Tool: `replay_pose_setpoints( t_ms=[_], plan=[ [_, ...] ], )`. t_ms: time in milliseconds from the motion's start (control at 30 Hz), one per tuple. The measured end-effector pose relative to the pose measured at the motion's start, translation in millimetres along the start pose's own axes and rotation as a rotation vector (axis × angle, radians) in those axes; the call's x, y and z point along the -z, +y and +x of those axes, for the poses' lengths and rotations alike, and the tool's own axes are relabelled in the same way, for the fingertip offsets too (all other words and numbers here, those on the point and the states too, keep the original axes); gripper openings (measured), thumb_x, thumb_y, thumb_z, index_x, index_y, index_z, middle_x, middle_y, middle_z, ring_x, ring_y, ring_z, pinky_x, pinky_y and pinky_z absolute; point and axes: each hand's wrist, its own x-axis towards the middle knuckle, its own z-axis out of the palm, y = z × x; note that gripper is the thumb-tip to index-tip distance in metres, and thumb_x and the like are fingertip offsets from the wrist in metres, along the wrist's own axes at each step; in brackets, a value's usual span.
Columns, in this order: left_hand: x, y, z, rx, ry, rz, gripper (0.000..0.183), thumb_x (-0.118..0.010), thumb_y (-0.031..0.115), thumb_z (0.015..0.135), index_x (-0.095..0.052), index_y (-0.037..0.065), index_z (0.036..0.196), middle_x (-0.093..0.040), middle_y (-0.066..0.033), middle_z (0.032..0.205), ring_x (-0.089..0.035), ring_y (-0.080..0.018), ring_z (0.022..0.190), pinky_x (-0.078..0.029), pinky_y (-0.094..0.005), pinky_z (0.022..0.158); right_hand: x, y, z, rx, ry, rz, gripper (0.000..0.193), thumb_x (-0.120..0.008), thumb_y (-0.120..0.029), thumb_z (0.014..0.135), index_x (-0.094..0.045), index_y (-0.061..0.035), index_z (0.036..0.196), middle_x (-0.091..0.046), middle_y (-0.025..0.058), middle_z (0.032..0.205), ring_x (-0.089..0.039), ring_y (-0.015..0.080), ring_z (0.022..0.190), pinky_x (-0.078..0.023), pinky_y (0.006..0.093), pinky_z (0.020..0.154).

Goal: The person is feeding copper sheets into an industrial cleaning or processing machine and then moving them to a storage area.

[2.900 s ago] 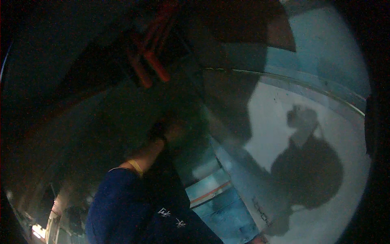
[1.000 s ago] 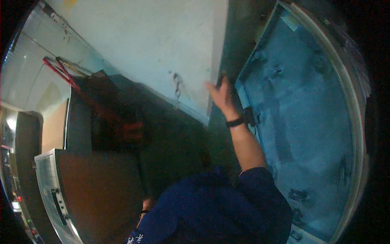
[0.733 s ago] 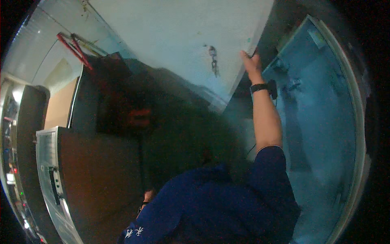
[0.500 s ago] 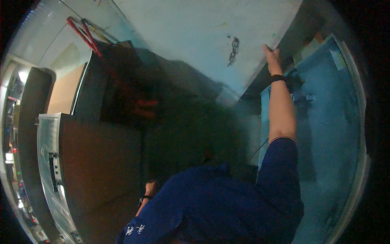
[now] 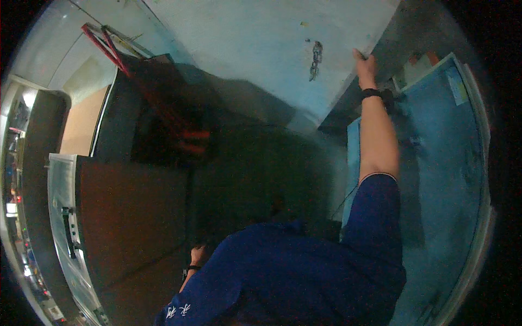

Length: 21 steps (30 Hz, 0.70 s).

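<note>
My right arm reaches forward, with a dark band at the wrist. At the right edge of a big pale panel (image 5: 261, 43), my right hand (image 5: 366, 70) is closed on that edge, thumb on the panel's face. A dark, narrow mark or fitting (image 5: 315, 61) shows on the panel left of the hand. Low on the left hangs my left hand (image 5: 198, 254), also banded at the wrist, in front of a brown cabinet side (image 5: 133, 217). Its fingers are mostly hidden and dim, and I see nothing held in it.
A blue panel with a raised rim (image 5: 446, 163) stands close on my right. On the left are a pale cabinet front with a black handle (image 5: 68, 232) and red-handled long tool (image 5: 106, 46) leaning over dark boxes. Deep shadow covers the middle.
My right hand has moved slightly forward, and its fingers have drawn in at the pale panel's edge. The left hand has shifted a little in the view.
</note>
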Motion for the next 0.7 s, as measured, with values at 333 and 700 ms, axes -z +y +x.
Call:
replay_pose_setpoints(
  t_ms=[333, 700],
  plan=[
    [18.3, 16.4, -2.3, -0.132, 0.045, 0.172, 0.015, -0.057, 0.016, 0.074, -0.062, 0.002, 0.077, -0.060, -0.0061, 0.071, -0.056, -0.0146, 0.063, -0.044, -0.0285, 0.056, 7.0, -43.2, -10.7, -0.116, -0.128, -0.167, 0.070, -0.060, -0.048, 0.073, -0.045, 0.0085, 0.111, -0.050, 0.0285, 0.109, -0.049, 0.0391, 0.104, -0.041, 0.0426, 0.084],
    [33.4, 75.2, -13.7, 0.788, 0.005, -0.651, 0.019, -0.056, 0.019, 0.074, -0.061, 0.001, 0.072, -0.061, -0.0088, 0.068, -0.055, -0.0152, 0.063, -0.044, -0.0307, 0.057, -27.4, 22.4, -33.5, -0.206, 0.008, -0.137, 0.080, -0.056, -0.053, 0.075, -0.037, 0.0125, 0.117, -0.041, 0.0317, 0.119, -0.043, 0.0422, 0.111, -0.033, 0.0458, 0.094]
  ],
)
